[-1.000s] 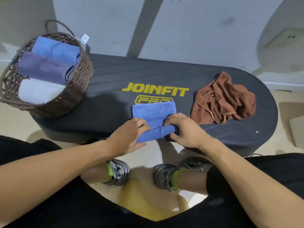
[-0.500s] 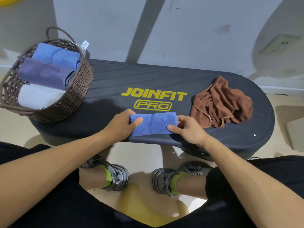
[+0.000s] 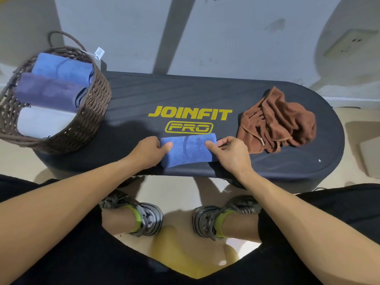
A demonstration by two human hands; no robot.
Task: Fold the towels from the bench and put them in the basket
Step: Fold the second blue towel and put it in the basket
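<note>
With both ends pinched, L hand & R hand hold blue towel compact at bench front edge. Prob ready for basket, left end.

The wall is painted pale grey and has some dark marks. A wide dark stripe runs down it at a slant. To the right of the stripe, a pale wall socket sits in a rounded shadow. Below the wall, a white baseboard meets the beige floor, which shows soft shadows.
</note>
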